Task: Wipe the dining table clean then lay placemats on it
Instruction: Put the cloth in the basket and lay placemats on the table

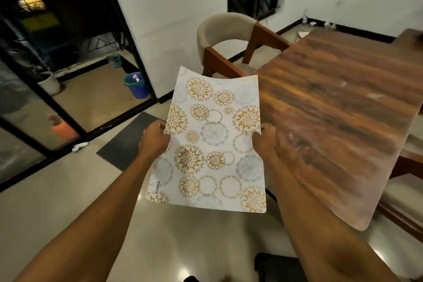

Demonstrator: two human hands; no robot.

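A white placemat (212, 144) printed with gold and grey floral circles hangs in the air in front of me, slightly bowed. My left hand (153, 138) grips its left edge and my right hand (264, 138) grips its right edge. The mat is held over the floor, just left of the dark wooden dining table (332, 121), whose top shows pale streaks. The mat's right edge overlaps the table's near left edge in view; whether they touch I cannot tell.
A beige upholstered chair with a wooden frame (226, 36) stands at the table's far left end. A dark floor mat (128, 142) lies to the left by a glass sliding door (68, 103). Beyond the glass sit a blue bucket (136, 84) and a white pot (50, 82).
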